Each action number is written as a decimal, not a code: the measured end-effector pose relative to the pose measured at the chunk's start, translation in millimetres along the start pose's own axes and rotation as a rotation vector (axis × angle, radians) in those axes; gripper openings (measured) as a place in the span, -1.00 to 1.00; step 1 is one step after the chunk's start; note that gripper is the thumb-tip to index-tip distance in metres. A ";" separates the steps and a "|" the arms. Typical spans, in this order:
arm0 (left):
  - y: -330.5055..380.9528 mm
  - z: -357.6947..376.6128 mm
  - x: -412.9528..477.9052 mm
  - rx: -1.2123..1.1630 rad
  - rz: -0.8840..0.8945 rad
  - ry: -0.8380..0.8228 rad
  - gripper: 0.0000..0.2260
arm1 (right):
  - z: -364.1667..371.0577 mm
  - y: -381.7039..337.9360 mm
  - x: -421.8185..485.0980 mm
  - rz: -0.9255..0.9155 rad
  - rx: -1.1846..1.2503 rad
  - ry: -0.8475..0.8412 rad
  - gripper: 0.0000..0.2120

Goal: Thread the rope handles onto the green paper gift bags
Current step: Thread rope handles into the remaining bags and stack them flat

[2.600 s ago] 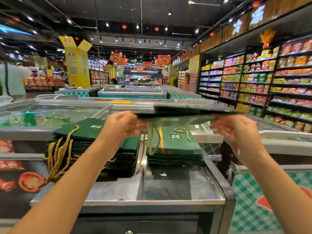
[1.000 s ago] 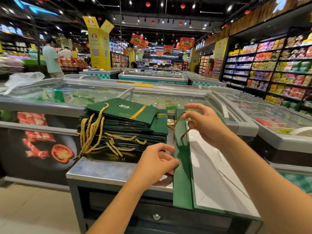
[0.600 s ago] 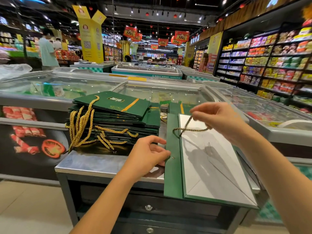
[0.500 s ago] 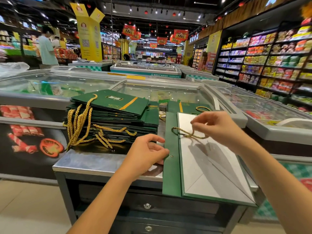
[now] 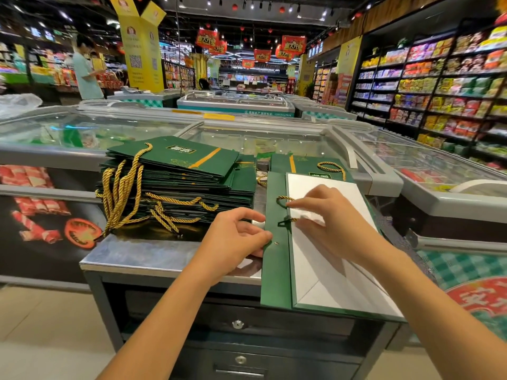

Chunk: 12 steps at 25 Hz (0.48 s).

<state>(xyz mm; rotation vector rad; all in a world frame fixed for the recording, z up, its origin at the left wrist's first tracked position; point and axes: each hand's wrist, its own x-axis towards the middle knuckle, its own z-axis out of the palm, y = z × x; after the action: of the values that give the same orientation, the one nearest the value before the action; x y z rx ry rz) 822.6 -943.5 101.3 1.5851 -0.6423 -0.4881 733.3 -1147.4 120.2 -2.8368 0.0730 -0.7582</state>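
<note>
A flat green paper gift bag point(image 5: 276, 275) with a white inner side lies on the metal counter point(image 5: 153, 256), its near end over the front edge. My left hand point(image 5: 236, 239) pinches the bag's green top strip beside a small punched hole. My right hand point(image 5: 326, 215) pinches a gold rope handle point(image 5: 282, 200) that loops over that green strip. A tall stack of green bags with gold handles point(image 5: 175, 182) sits to the left. A lower stack of green bags point(image 5: 307, 165) lies behind, with a loose gold rope on it.
Glass-topped freezer chests point(image 5: 274, 138) surround the counter behind and to the right. Snack shelves point(image 5: 439, 86) line the right wall. A person point(image 5: 86, 72) stands far off at the left. The counter has drawers point(image 5: 238, 325) below.
My right hand has come down with the gold rope onto the bag's green strip. My left hand has kept its pinch on the strip's edge.
</note>
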 end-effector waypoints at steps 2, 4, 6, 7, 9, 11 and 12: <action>-0.2 0.1 -0.5 0.007 0.005 0.004 -0.80 | 10.3 -5.7 1.4 0.013 0.009 0.009 -0.77; -1.2 0.0 -0.3 0.032 0.027 0.012 -0.80 | 17.8 -10.2 0.8 0.024 0.054 0.035 -0.87; -2.6 -0.3 1.3 0.072 0.064 0.022 -0.77 | 21.2 -10.0 -2.8 0.027 0.147 0.064 -0.93; -3.2 -0.4 2.0 0.073 0.069 0.026 -0.76 | 21.6 -8.9 -5.4 0.042 0.230 0.079 -0.93; -5.0 -1.0 4.0 0.063 0.059 0.025 -0.76 | 20.9 -6.5 -9.0 0.095 0.462 0.101 -0.91; -6.4 -1.9 6.1 0.076 0.065 0.020 -0.76 | 21.7 -6.9 -12.0 0.124 0.618 0.099 -0.90; -6.9 -3.0 6.8 0.077 0.068 0.015 -0.76 | 22.3 -7.8 -13.2 0.115 0.646 0.090 -0.90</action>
<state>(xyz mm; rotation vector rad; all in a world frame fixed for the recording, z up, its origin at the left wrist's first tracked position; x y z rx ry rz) 830.5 -945.4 95.2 1.6317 -0.7083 -0.4045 732.9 -1134.5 96.5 -2.1703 0.0016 -0.7218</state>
